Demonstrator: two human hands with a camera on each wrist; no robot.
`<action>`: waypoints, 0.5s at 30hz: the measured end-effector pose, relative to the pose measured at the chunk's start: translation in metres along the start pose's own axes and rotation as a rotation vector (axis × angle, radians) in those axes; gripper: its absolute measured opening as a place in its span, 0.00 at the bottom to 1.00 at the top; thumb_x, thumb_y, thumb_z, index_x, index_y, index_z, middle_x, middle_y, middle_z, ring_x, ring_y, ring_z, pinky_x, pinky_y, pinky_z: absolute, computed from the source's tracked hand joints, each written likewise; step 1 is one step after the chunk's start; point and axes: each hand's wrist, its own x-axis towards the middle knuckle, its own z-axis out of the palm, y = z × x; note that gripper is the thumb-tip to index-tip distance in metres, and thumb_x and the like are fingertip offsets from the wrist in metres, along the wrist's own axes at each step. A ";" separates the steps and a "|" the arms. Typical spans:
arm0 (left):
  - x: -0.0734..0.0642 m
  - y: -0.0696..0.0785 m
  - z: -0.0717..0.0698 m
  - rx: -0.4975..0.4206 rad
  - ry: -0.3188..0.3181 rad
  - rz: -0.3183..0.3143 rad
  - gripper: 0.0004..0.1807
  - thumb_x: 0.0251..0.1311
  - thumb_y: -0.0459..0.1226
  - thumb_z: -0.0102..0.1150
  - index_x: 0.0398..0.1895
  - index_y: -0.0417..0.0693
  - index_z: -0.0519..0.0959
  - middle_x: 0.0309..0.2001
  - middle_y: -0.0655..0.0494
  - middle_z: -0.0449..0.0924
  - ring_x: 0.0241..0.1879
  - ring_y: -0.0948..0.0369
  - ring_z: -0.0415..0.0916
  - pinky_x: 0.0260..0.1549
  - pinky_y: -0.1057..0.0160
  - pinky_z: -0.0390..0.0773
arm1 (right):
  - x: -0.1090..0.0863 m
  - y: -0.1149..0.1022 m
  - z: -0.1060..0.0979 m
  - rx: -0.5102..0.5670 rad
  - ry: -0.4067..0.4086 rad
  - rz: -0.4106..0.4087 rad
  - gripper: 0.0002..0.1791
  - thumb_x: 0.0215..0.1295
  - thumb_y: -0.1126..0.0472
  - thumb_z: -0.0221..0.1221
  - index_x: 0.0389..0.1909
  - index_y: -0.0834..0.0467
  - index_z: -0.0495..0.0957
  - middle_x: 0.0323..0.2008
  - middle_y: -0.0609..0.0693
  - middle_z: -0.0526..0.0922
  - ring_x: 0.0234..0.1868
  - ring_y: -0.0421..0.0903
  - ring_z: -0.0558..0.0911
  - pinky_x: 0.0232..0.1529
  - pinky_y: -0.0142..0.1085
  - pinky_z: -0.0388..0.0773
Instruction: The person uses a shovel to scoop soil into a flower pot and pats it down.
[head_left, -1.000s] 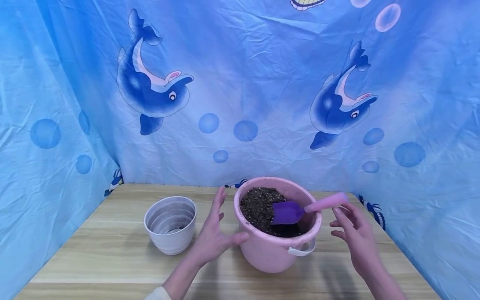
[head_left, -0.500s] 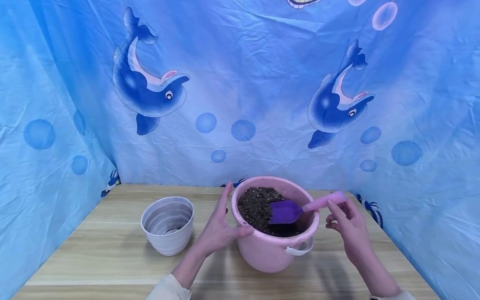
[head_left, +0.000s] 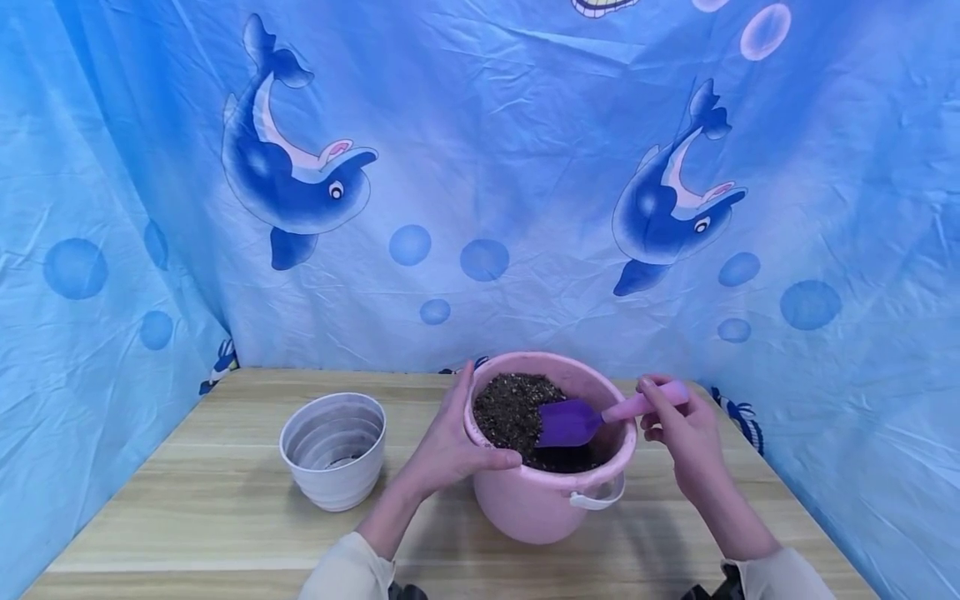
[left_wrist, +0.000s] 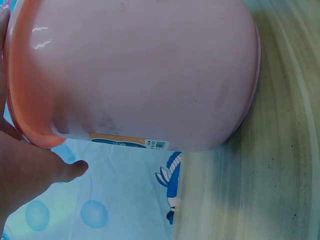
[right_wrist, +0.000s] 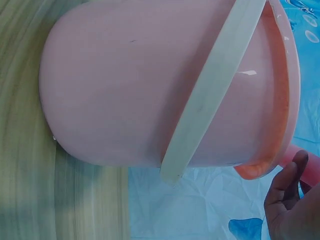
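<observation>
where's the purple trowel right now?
Head view, right of centre: the trowel has its purple blade inside the pink bucket at the dark soil, its pink handle extending out to the right hand.

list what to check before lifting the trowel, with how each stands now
1. Right hand on the trowel: ok, pinching its pink handle.
2. Firmness of that pinch: cannot tell.
3. Left hand on the pink bucket: ok, touching its rim.
4. Blade loaded: not ok, its visible face looks bare; soil lies in the bucket.
5. White pot upright: ok, standing left of the bucket.
6. White bucket handle out of the way: ok, hanging outside, below the rim.
</observation>
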 end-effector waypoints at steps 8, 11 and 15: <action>0.000 0.004 -0.001 0.070 -0.018 -0.037 0.74 0.27 0.51 0.82 0.78 0.56 0.42 0.77 0.56 0.35 0.75 0.52 0.36 0.70 0.43 0.42 | 0.007 0.003 0.003 0.102 -0.003 -0.045 0.28 0.70 0.49 0.55 0.30 0.75 0.83 0.19 0.50 0.84 0.16 0.38 0.67 0.15 0.30 0.64; 0.000 0.005 -0.001 0.087 -0.026 -0.049 0.74 0.26 0.52 0.82 0.78 0.56 0.42 0.77 0.55 0.35 0.75 0.51 0.37 0.70 0.42 0.43 | 0.008 0.004 0.003 0.137 -0.004 -0.022 0.26 0.70 0.50 0.55 0.30 0.73 0.83 0.18 0.51 0.84 0.14 0.37 0.69 0.15 0.28 0.67; -0.001 0.004 -0.002 0.106 -0.020 -0.053 0.74 0.27 0.53 0.82 0.78 0.57 0.41 0.77 0.55 0.35 0.75 0.49 0.38 0.70 0.41 0.43 | 0.008 0.004 0.006 0.145 0.019 0.006 0.20 0.69 0.53 0.57 0.31 0.68 0.82 0.17 0.54 0.85 0.13 0.37 0.73 0.15 0.27 0.71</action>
